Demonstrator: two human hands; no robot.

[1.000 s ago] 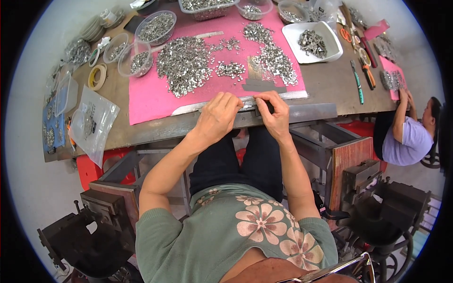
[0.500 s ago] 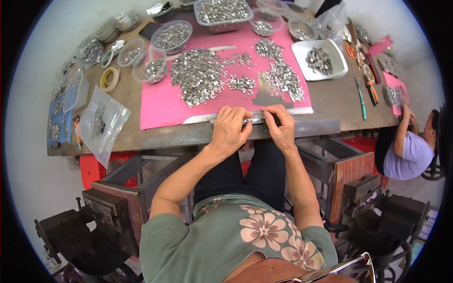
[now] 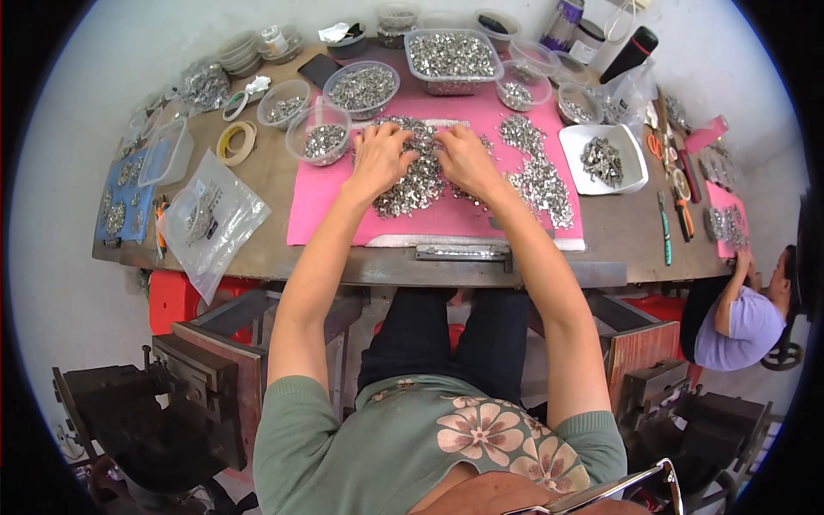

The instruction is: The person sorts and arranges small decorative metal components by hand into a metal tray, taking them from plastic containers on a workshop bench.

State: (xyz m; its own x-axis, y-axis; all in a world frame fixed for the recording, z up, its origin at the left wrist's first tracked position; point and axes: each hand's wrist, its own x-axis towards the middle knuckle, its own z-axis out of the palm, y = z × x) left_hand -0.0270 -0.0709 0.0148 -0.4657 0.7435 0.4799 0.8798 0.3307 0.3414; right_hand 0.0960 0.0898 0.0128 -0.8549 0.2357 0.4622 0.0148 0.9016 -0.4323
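Both my hands are stretched forward onto the main pile of small shiny metal pieces [image 3: 414,182] on the pink mat [image 3: 330,215]. My left hand [image 3: 378,159] touches the pile's left side, fingers apart and bent down into the pieces. On the pile's right side, my right hand [image 3: 467,160] has its fingers loosely spread and angled inward, their tips among the pieces. Neither hand visibly grips anything. A narrow metal bar-shaped holder [image 3: 462,252] lies at the table's front edge, below the pile. Another heap of metal pieces [image 3: 542,184] spreads out right of my right hand.
Round tubs [image 3: 318,136] and a rectangular tub [image 3: 453,62] of pieces line the back. A white tray [image 3: 631,178] stands right, near pliers [image 3: 683,215]. Left lie a tape roll [image 3: 236,143] and a plastic bag [image 3: 225,219]. A co-worker [image 3: 740,313] sits far right.
Both hands have left the metal holder at the front edge and reached forward to the main pile. The holder now lies on the edge untouched. The view has shifted.
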